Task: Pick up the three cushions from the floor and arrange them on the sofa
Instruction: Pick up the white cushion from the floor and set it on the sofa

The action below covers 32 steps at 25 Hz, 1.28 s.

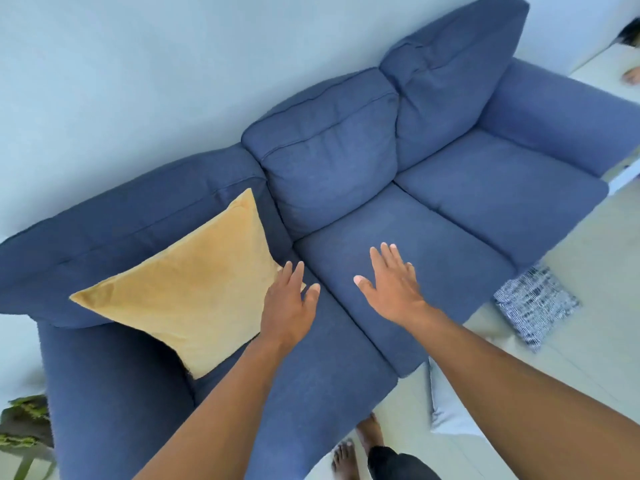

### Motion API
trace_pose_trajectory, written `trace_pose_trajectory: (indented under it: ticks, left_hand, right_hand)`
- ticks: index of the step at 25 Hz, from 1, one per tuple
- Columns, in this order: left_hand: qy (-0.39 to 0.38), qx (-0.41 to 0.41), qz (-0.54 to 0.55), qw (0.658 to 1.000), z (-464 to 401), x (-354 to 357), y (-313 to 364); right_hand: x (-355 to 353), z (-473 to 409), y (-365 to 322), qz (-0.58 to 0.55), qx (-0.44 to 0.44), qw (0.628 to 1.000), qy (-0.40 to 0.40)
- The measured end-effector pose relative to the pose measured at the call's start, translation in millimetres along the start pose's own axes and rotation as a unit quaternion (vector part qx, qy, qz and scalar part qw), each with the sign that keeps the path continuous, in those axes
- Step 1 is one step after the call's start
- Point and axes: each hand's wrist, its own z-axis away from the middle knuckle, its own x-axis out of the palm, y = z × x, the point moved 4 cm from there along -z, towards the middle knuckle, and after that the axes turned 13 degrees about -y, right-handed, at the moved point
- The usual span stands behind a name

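1. the yellow cushion (187,292) stands on the left seat of the blue sofa (450,202), tipped back against the backrest and tucked toward the left armrest, so the corner props it and it is unlikely to slide flat
2. the left hand (287,303) is at the cushion's right corner, fingers loosely spread and closed on nothing; whether the fingertips touch the fabric i cannot tell, and it looks like the end of a placing or a last pat
3. the right hand (391,285) hovers flat over the middle seat, fingers wide apart and empty, probably for balance as the person leans in
4. the patterned black-and-white cushion (536,303) lies on the floor just beside the sofa's front edge, to the right
5. a pale cushion (446,407) lies on the floor near the person's feet, partly hidden by the right forearm
6. i judge one of three placed; the middle and right seats are bare, and the patterned one seems the easiest reach for the free right hand
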Motion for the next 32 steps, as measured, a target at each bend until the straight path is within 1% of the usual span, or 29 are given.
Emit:
trace_pose_trajectory:
  ticks: [2,5,10,16,20,27,32]
  left_hand:
    - [-0.033,0.027,-0.012,0.999,-1.7,22.8,18.2]
    - [-0.064,0.061,-0.030,0.996,-1.4,52.8,40.2]
    - [-0.132,0.122,-0.088,0.980,5.4,101.3,86.6]
    - [-0.201,0.194,-0.158,0.947,0.3,165.0,154.9]
    - [-0.252,0.226,-0.192,0.921,-10.7,225.8,206.6]
    - [-0.300,0.231,-0.242,0.894,-41.3,320.6,271.6]
    - [-0.319,0.204,-0.253,0.890,-75.2,387.9,292.1]
  right_hand:
    - [4.8,23.8,27.8,-0.007,0.039,0.999,0.021]
    - [14.1,53.1,61.3,-0.022,0.087,0.996,0.031]
    - [27.6,112.7,119.2,-0.079,0.160,0.983,0.048]
    - [50.4,170.7,198.4,-0.135,0.246,0.958,0.058]
    - [60.5,198.2,262.5,-0.160,0.297,0.940,0.055]
    - [68.6,209.1,366.5,-0.200,0.330,0.922,0.037]
    - [92.2,198.8,432.2,-0.233,0.342,0.910,0.014]
